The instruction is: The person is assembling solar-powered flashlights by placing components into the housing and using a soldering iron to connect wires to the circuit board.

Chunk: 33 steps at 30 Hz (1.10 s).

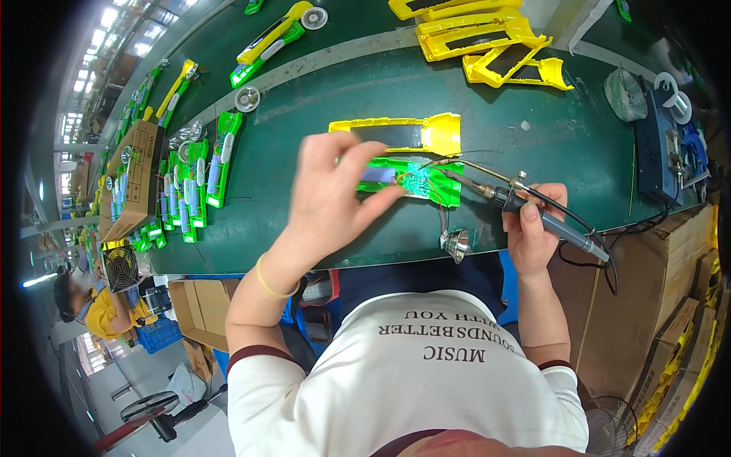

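My left hand (327, 190) is closed over the left part of a green flashlight housing half (444, 187), thumb on the near side and forefinger on the far side. The housing contains a blue cylindrical battery (377, 174), a green circuit board (416, 181) and thin red wires; my fingers partly hide the battery. In my right hand (533, 232) is a soldering iron (548, 219) with a curved feed tube, its tip pointing left beside the board. Wires run to a silver reflector (455, 244) near the table edge. A yellow housing half (440, 134) lies just beyond.
Yellow housings (480, 38) are piled at the far right. Green housings with batteries (183, 190) and a cardboard box (133, 179) occupy the left side. A blue-grey soldering station (656, 145) with a solder spool (674, 99) stands right. A person in yellow (110, 312) is at far left.
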{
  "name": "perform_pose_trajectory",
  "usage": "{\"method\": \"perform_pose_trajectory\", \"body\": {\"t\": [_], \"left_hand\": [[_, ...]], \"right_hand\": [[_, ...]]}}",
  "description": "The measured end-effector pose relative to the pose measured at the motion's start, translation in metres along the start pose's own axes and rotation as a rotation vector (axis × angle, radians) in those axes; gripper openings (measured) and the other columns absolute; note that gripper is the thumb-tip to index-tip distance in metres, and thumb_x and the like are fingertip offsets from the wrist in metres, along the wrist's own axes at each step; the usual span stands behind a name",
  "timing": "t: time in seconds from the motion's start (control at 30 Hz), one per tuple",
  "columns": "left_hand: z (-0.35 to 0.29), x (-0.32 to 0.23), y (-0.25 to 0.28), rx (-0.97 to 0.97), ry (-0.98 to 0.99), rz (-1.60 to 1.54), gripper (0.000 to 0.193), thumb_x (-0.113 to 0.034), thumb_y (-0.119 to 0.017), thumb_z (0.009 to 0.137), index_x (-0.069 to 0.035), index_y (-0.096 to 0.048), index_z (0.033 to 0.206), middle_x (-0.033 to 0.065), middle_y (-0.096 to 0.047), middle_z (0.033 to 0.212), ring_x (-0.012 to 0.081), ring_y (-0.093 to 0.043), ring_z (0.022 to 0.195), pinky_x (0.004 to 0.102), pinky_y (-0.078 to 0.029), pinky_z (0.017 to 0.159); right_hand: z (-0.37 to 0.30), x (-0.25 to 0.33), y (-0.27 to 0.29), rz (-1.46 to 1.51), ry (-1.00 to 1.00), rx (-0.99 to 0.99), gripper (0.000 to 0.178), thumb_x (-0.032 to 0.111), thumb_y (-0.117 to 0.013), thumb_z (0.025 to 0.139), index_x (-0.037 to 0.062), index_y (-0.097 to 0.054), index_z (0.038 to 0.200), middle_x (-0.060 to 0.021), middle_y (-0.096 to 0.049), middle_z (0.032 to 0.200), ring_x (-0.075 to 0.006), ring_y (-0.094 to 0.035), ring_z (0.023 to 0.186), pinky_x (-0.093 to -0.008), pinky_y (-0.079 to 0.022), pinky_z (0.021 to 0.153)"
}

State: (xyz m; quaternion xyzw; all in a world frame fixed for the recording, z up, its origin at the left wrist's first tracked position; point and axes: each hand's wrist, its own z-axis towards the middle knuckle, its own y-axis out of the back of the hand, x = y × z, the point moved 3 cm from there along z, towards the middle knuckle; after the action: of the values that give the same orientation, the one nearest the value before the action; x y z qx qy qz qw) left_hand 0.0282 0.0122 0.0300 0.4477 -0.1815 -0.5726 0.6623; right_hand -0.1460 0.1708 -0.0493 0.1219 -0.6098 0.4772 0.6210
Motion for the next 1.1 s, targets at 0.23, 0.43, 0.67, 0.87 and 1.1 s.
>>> {"method": "perform_pose_trajectory", "body": {"t": [0.23, 0.43, 0.67, 0.87, 1.1], "left_hand": [[-0.02, -0.004, 0.008, 0.286, 0.317, -0.09, 0.017, -0.014, -0.073, 0.066, -0.007, -0.059, 0.073, 0.0053, -0.05, 0.065, 0.0208, -0.05, 0.059, 0.0299, -0.04, 0.05], [-0.016, 0.01, -0.025, 0.183, 0.133, -0.355, 0.015, -0.008, -0.072, 0.066, -0.012, -0.067, 0.08, 0.003, -0.05, 0.069, 0.0195, -0.05, 0.068, 0.0296, -0.042, 0.057], [-0.007, 0.006, -0.026, 0.208, 0.181, -0.26, 0.013, -0.004, -0.069, 0.063, -0.009, -0.064, 0.074, 0.0046, -0.05, 0.071, 0.0207, -0.051, 0.069, 0.0309, -0.043, 0.059], [-0.003, 0.005, -0.027, 0.25, 0.152, -0.24, 0.012, -0.002, -0.067, 0.062, -0.006, -0.06, 0.071, 0.0066, -0.05, 0.072, 0.0225, -0.052, 0.07, 0.0329, -0.044, 0.06], [0.0, 0.005, -0.025, 0.3, 0.145, -0.253, 0.01, -0.002, -0.066, 0.064, -0.005, -0.061, 0.072, 0.0068, -0.05, 0.073, 0.0226, -0.052, 0.071, 0.0331, -0.044, 0.061]], "right_hand": [[-0.001, 0.002, 0.001, -0.008, 0.017, -0.011, 0.026, 0.014, -0.06, 0.082, 0.0056, -0.038, 0.093, -0.0084, -0.049, 0.083, -0.0105, -0.047, 0.055, -0.0218, -0.04, 0.048], [-0.004, 0.001, -0.001, -0.025, 0.045, 0.012, 0.028, 0.017, -0.061, 0.081, 0.0056, -0.038, 0.092, -0.0084, -0.05, 0.082, -0.0105, -0.047, 0.054, -0.021, -0.039, 0.046], [-0.007, -0.004, 0.003, -0.17, 0.036, 0.074, 0.025, 0.01, -0.061, 0.08, 0.0048, -0.038, 0.09, -0.0086, -0.05, 0.082, -0.0089, -0.045, 0.058, -0.0212, -0.04, 0.051], [-0.006, -0.005, 0.0, -0.276, 0.063, 0.131, 0.025, 0.007, -0.059, 0.081, 0.0047, -0.036, 0.089, -0.0083, -0.049, 0.079, -0.0083, -0.045, 0.054, -0.0211, -0.04, 0.047], [-0.006, -0.003, -0.003, -0.282, -0.069, 0.12, 0.027, 0.008, -0.064, 0.078, 0.0033, -0.039, 0.088, -0.0058, -0.053, 0.077, -0.0066, -0.048, 0.066, -0.0213, -0.041, 0.058]]}}
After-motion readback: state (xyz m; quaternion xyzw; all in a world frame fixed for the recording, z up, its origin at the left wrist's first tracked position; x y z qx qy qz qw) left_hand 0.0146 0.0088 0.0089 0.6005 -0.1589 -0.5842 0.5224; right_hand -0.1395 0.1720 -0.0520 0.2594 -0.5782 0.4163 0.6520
